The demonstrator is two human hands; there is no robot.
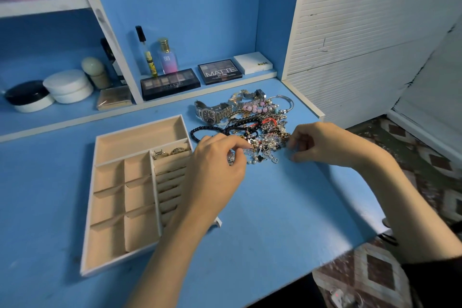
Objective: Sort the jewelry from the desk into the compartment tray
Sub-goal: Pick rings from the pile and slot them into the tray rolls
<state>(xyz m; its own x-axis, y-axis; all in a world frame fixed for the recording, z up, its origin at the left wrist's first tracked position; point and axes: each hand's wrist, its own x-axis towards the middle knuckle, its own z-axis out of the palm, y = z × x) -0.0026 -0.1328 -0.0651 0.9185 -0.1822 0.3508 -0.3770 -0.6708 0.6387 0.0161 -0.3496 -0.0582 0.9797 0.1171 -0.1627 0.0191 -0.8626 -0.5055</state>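
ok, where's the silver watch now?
Head view: the silver watch lies on the desk at the far-left edge of the jewelry pile, beyond and right of the tray.

The blue desk (pixel 275 220) carries a beige tray (pixel 107 240) at 9 o'clock. A tangled jewelry (pixel 262 130) heap lies at 1 o'clock. A steel watch (pixel 210 114) sits at the heap's 10 o'clock edge and a black bracelet (pixel 200 131) at its 8 o'clock. At 12 o'clock a raised ledge (pixel 262 74) holds palettes (pixel 170 84).
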